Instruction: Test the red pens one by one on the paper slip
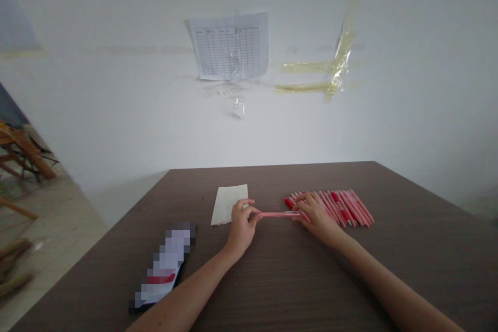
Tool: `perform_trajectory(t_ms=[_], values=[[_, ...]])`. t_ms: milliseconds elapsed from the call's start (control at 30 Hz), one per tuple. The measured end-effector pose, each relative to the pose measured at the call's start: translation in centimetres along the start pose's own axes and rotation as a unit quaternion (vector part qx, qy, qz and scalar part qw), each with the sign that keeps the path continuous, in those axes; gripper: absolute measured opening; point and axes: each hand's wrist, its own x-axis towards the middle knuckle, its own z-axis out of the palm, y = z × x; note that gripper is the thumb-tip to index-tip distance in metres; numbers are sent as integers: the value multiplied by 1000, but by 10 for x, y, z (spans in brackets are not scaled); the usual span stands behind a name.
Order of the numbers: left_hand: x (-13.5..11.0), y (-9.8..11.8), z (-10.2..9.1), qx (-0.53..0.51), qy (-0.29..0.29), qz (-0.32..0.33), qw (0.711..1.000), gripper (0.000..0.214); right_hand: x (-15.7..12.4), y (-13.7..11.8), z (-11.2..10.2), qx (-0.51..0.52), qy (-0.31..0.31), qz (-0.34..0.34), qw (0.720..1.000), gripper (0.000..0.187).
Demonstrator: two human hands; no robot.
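Observation:
A slim pink pen (277, 214) lies level between my two hands, above the brown table. At its left end, the thumb and fingertips of my left hand (241, 229) pinch it. My right hand (317, 219) grips the other end, its fingers partly covering that end. Beside and partly behind my right hand is a row of several pink pens (360, 208), laid side by side at a slant, a few with red parts. A small cream paper pad (226, 203) with faint print sits just behind my left hand.
The brown table (272, 280) runs back to a white wall. On its left lies a blurred-out flat object (165, 264), pale with a red patch and dark edge. A printed sheet (231, 46) and tape (338, 70) stick to the wall. Wooden furniture (27, 150) stands at far left.

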Motion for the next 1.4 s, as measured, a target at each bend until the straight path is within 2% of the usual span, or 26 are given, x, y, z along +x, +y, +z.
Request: perform_trajectory(t_ms=[300, 700, 1033, 1200, 1300, 1400], values=[[-1, 4, 1, -5, -6, 9, 1000, 12, 0, 2, 2, -2, -28, -1, 1000, 22], [-1, 3, 0, -7, -5, 16, 1000, 10, 1, 4, 5, 28, -25, 2, 999, 21], [-1, 1, 0, 7, -8, -8, 1000, 2, 1, 12, 13, 148, 52, 39, 987, 13], [-1, 2, -2, 14, -11, -14, 1000, 2, 4, 15, 15, 208, 69, 53, 974, 16], [-1, 2, -3, 23, -12, -11, 1000, 3, 7, 13, 11, 257, 69, 69, 962, 18], [-1, 2, -2, 41, -15, -5, 999, 8, 9, 11, 7, 330, 69, 112, 935, 21]])
